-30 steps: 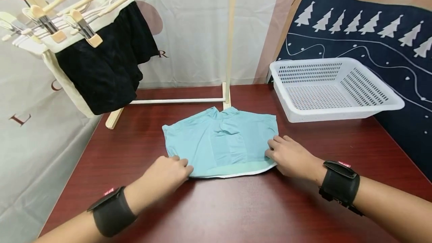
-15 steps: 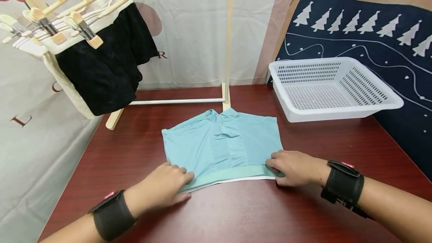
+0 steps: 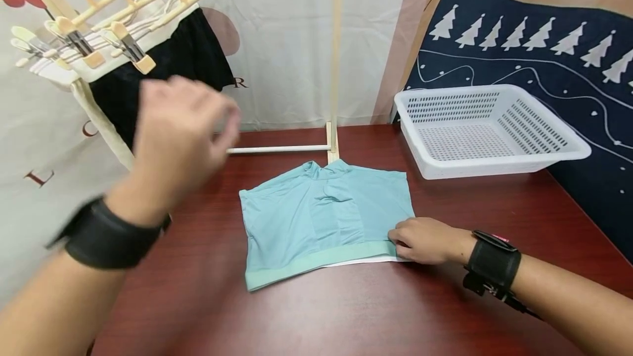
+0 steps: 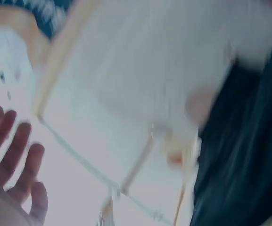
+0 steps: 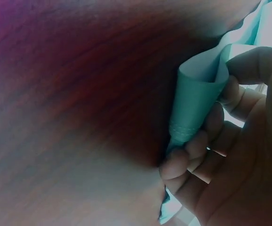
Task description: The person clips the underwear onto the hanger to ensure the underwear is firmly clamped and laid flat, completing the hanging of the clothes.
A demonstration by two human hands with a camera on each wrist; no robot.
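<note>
Blurring the left hand [image 3: 178,125] hides part of the black shorts [image 3: 188,59].

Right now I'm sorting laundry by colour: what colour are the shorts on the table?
Light teal shorts, with a greener waistband; the head view shows them best.

Bare forearms; 2 black wrist straps [image 3: 493,267], red tags.

Table: dark red wood-grain table [image 3: 346,312].
Back wall: white printed cloth backdrop [image 3: 282,37].
Right wall: navy cloth with white trees [image 3: 534,43].
Rack: pale wooden drying rack [image 3: 336,70], clip hangers [image 3: 99,37] upper left.
</note>
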